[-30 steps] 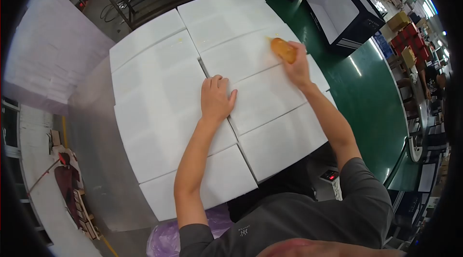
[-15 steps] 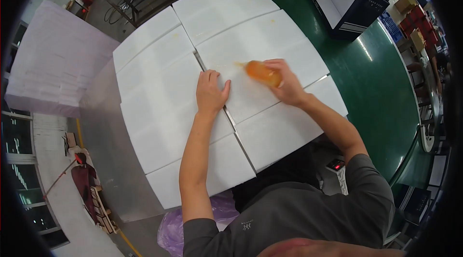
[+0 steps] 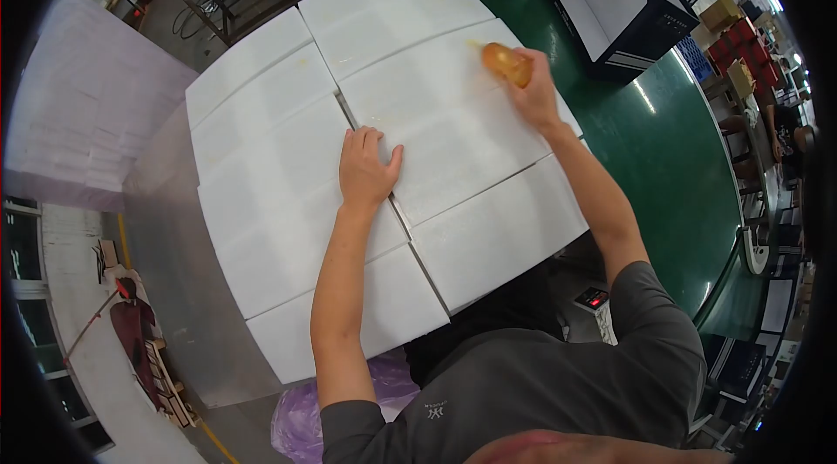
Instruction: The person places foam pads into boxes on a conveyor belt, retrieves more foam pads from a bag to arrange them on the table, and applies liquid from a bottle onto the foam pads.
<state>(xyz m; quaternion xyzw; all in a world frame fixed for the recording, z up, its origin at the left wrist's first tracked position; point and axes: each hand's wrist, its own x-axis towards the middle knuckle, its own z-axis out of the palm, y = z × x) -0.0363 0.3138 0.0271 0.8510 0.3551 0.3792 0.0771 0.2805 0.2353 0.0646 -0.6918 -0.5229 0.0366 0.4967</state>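
White foam-like sheets (image 3: 279,150) lie side by side and overlapping in two columns in front of me. My left hand (image 3: 367,169) rests on them at the middle gap, fingers spread, holding nothing. My right hand (image 3: 535,89) is wrapped round an orange-yellow bottle (image 3: 506,65), tilted with its nozzle pointing left over the upper right sheet. Small yellowish spots show on some of the sheets. Whether the nozzle touches the sheet I cannot tell.
A metal table (image 3: 166,290) shows left of the sheets, with a tall pale stack (image 3: 87,98) behind. On the green surface (image 3: 671,176) at right stands a dark box with a white inside (image 3: 610,6). Purple plastic (image 3: 296,420) lies below the sheets.
Compared with half a second ago, my right hand has moved the bottle up and to the right, from near the middle gap. My left hand stays flat by the gap. The view has shifted slightly.
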